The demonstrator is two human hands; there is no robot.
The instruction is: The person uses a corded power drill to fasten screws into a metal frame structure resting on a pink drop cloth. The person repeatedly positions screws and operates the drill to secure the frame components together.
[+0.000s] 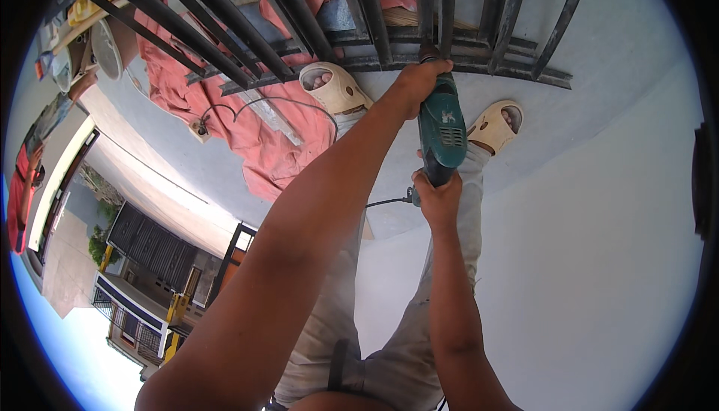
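A green corded power drill (443, 122) points away from me, its dark front end against the lower rails of a black metal grille (359, 60). My left hand (421, 87) is closed round the front of the drill, next to the bars. At the rear, my right hand (440, 197) grips the handle, where the black cord (386, 203) leaves to the left. The contact between the drill tip and the rail is hidden by the drill and my left hand.
A crumpled red cloth (262, 160) lies on the grey floor (599, 111) to the left, with a metal strip (277, 120) on it. My feet in beige clogs (329, 87) stand either side of the drill. Far left are buckets (107, 50) and a person in red (21, 197).
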